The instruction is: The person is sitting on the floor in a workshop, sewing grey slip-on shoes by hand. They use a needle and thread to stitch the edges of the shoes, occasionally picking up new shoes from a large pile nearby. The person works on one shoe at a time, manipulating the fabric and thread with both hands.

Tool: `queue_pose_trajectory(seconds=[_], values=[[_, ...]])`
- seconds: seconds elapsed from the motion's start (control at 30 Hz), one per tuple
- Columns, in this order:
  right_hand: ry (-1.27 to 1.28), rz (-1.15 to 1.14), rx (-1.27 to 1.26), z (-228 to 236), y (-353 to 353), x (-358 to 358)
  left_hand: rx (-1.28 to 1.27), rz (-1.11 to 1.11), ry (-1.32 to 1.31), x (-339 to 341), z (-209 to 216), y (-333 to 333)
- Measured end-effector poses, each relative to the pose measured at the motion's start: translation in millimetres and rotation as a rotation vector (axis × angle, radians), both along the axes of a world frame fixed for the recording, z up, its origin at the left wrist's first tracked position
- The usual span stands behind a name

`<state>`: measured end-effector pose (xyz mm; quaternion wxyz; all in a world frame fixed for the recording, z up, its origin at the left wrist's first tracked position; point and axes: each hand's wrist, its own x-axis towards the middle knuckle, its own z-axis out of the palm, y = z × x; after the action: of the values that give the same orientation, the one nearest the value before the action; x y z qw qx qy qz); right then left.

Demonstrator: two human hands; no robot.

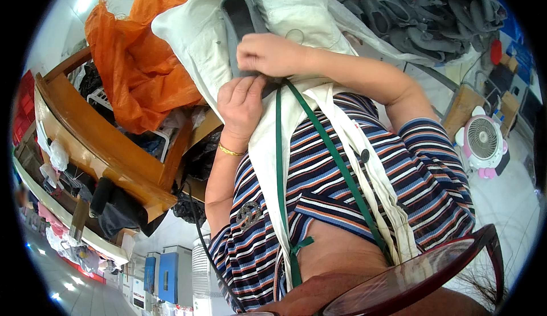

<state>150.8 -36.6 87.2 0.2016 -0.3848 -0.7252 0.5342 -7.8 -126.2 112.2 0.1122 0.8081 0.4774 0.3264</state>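
Observation:
A long grey shoe piece (242, 17) lies on a white cloth (196, 37) spread over my lap. My right hand (272, 54) reaches in from the right and pinches the grey piece near its lower end. Just below it, my left hand (241, 104), with a gold bracelet on the wrist, grips the same end with the fingers curled. I wear a striped shirt (421, 168) and a white apron with a green strap (319, 128). The lower end of the grey piece is hidden under both hands.
A crumpled orange plastic sack (134, 60) lies left of the cloth. A heap of several grey shoe pieces (421, 8) fills the upper right. A small pink and white fan (483, 142) stands at the right. Wooden furniture (97, 145) with clutter sits at the left.

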Motion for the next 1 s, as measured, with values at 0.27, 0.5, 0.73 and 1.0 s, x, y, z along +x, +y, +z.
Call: queue_pose_trajectory(seconds=[0.27, 0.5, 0.73, 1.0], values=[[0.354, -0.312, -0.867, 39, 26, 28, -0.209, 0.018, -0.028, 2, 6, 10], [0.979, -0.828, -0.157, 93, 112, 128, -0.358, 0.018, 0.001, 3, 19, 16], [0.468, -0.700, 0.115, 52, 61, 80, -0.452, 0.036, -0.059, 3, 23, 20], [-0.053, -0.049, -0.235, 45, -20, 50, -0.465, 0.073, -0.022, -1, 24, 13]])
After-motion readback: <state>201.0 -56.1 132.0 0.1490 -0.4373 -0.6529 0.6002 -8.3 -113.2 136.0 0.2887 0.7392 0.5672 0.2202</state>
